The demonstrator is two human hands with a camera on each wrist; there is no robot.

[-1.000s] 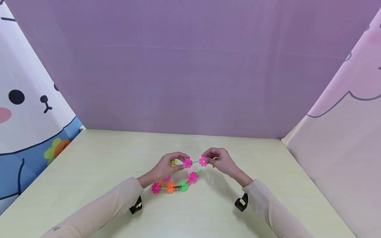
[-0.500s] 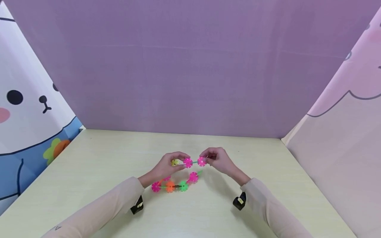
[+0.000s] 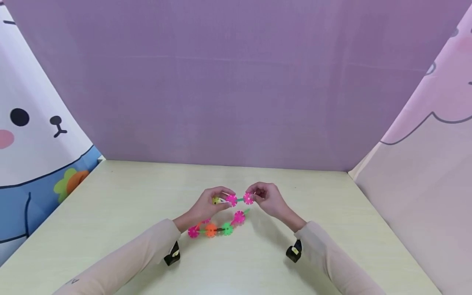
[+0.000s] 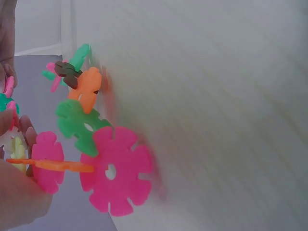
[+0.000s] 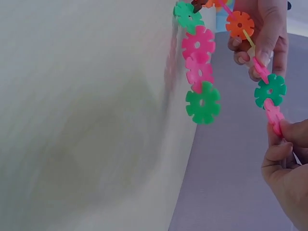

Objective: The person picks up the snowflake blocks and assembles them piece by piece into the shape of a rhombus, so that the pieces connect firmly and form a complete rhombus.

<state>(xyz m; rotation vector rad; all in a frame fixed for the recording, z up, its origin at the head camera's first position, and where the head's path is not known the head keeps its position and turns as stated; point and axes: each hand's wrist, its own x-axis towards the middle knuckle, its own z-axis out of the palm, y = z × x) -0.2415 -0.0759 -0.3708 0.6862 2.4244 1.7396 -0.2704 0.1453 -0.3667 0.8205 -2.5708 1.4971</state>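
Note:
Notched plastic snowflake discs are linked edge to edge into a chain. My left hand (image 3: 206,204) pinches a pink disc (image 3: 232,200), with a yellow disc (image 3: 216,200) behind the fingers. At the chain's upper end, my right hand (image 3: 269,200) pinches another pink disc (image 5: 274,118) between thumb and fingers. A green disc (image 5: 270,90) sits slotted between these two pink ones. Below the hands the rest of the chain curves round near the tabletop, with an orange disc (image 3: 211,230), a green disc (image 3: 227,228) and a pink disc (image 3: 239,217). Its other end is a green disc (image 5: 202,103).
The pale wooden table (image 3: 147,184) runs back to a purple cloth wall (image 3: 236,90). Printed cartoon panels stand at the left (image 3: 33,155) and right. A black wrist camera (image 3: 293,251) hangs under each sleeve.
My right hand has moved slightly left with its pink disc, so the gap between the two held pink discs is narrower. My left hand has stayed almost still.

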